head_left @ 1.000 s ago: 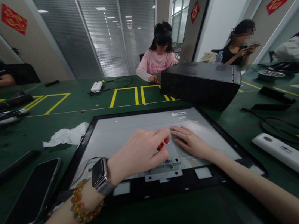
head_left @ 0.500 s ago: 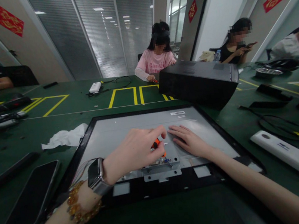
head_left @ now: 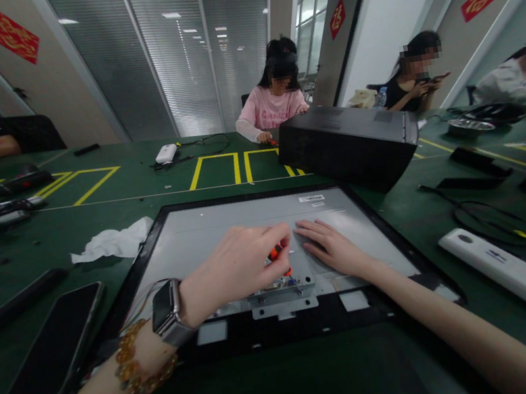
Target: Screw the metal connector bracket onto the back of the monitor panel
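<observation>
My left hand (head_left: 240, 260) is closed around the orange and black handle of a screwdriver (head_left: 276, 252), its shaft pointing down at a small circuit board on a metal bracket (head_left: 285, 305). The fingers hide part of the handle, and the exact spot the tip meets is hard to make out. That bracket sits at the near edge of a grey display panel (head_left: 188, 225) with a black frame, lying flat on the table. My right hand (head_left: 333, 246) lies flat on the panel, fingers stretched out, just right of the bracket.
A phone (head_left: 50, 350) and a crumpled tissue (head_left: 115, 242) lie to the left. On the right are a white power strip (head_left: 504, 272) and black cables (head_left: 476, 216). Behind the panel stands a large black casing (head_left: 349, 143), where a person in pink (head_left: 274, 109) works.
My left fingers have curled slightly around the screwdriver handle, and its orange part shows at a slightly different angle. My right hand stays flat in place.
</observation>
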`<action>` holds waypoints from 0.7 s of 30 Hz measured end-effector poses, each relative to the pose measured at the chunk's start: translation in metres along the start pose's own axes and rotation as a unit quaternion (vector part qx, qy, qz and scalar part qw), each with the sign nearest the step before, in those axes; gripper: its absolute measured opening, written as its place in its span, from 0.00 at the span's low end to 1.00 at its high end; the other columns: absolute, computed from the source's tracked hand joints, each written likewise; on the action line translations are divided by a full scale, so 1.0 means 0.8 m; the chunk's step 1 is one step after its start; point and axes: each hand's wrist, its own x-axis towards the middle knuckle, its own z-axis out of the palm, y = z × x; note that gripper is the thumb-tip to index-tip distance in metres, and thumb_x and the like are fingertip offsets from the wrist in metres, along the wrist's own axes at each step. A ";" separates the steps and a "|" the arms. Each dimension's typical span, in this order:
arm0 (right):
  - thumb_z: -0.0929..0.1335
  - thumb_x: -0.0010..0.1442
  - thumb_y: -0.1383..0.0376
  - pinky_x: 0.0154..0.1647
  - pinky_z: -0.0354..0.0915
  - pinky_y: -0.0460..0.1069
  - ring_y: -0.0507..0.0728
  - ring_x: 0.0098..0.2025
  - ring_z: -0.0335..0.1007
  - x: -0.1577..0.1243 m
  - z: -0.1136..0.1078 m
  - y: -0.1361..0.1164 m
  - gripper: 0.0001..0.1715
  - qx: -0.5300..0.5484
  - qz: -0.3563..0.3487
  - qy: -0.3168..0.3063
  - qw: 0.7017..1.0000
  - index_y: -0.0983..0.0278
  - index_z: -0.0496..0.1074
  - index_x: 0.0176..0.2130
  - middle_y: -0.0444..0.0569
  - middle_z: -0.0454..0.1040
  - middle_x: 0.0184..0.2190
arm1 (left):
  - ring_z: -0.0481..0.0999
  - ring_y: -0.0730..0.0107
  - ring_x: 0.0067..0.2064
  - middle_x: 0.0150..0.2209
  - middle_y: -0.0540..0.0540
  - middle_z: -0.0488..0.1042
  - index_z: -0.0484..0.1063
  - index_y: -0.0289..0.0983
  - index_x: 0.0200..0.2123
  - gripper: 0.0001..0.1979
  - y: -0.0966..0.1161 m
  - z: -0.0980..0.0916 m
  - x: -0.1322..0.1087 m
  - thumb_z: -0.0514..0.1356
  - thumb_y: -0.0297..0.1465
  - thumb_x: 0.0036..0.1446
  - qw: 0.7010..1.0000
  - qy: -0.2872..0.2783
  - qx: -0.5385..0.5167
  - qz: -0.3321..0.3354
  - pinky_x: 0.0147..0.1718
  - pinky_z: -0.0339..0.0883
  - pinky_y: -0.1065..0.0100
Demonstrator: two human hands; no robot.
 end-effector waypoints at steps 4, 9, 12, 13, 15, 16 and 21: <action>0.60 0.66 0.62 0.64 0.51 0.65 0.60 0.64 0.57 0.000 0.000 0.001 0.25 -0.004 -0.002 0.001 1.000 0.60 0.61 0.61 0.55 0.63 0.62 | 0.65 0.74 0.25 0.32 0.50 0.71 0.64 0.37 0.36 0.04 0.003 -0.003 0.000 0.51 0.27 0.58 1.000 -0.010 -0.014 0.013 0.26 0.53 0.69; 0.60 0.66 0.62 0.65 0.51 0.64 0.60 0.64 0.57 -0.001 0.000 0.000 0.25 -0.007 0.001 0.002 1.000 0.62 0.62 0.61 0.55 0.63 0.62 | 0.65 0.72 0.28 0.33 0.50 0.70 0.63 0.37 0.37 0.05 0.005 -0.006 0.000 0.50 0.27 0.56 0.999 -0.025 -0.023 0.016 0.27 0.55 0.69; 0.60 0.66 0.62 0.65 0.51 0.64 0.60 0.64 0.57 -0.001 0.000 0.000 0.25 -0.009 0.005 -0.002 1.000 0.63 0.63 0.60 0.56 0.63 0.62 | 0.65 0.71 0.29 0.36 0.49 0.69 0.63 0.37 0.38 0.07 0.006 -0.008 -0.001 0.50 0.28 0.56 0.998 -0.038 -0.031 0.028 0.28 0.55 0.68; 0.60 0.66 0.62 0.65 0.51 0.64 0.60 0.64 0.57 -0.001 0.001 0.000 0.25 -0.008 0.005 -0.002 1.000 0.62 0.62 0.61 0.56 0.63 0.62 | 0.65 0.70 0.30 0.37 0.48 0.69 0.63 0.37 0.39 0.07 0.006 -0.009 -0.001 0.50 0.28 0.56 0.998 -0.042 -0.032 0.030 0.29 0.56 0.68; 0.60 0.66 0.62 0.65 0.51 0.65 0.60 0.64 0.57 -0.001 0.001 0.000 0.25 -0.004 0.002 0.001 1.000 0.61 0.62 0.61 0.55 0.63 0.62 | 0.65 0.70 0.30 0.39 0.47 0.69 0.62 0.37 0.40 0.08 0.007 -0.011 -0.002 0.49 0.27 0.56 0.998 -0.048 -0.034 0.028 0.29 0.56 0.68; 0.60 0.66 0.62 0.64 0.51 0.65 0.60 0.64 0.57 -0.001 0.001 0.000 0.25 -0.003 0.000 0.002 1.000 0.60 0.62 0.61 0.54 0.63 0.62 | 0.65 0.70 0.30 0.38 0.47 0.69 0.62 0.37 0.40 0.08 0.007 -0.011 -0.003 0.49 0.27 0.56 0.998 -0.049 -0.035 0.026 0.29 0.56 0.67; 0.60 0.66 0.62 0.65 0.51 0.64 0.60 0.63 0.58 -0.001 0.001 0.000 0.24 0.001 0.003 0.006 1.000 0.61 0.63 0.60 0.55 0.64 0.62 | 0.62 0.70 0.25 0.33 0.50 0.69 0.61 0.37 0.40 0.08 0.008 -0.011 -0.003 0.47 0.27 0.56 0.998 -0.047 -0.027 0.015 0.27 0.53 0.67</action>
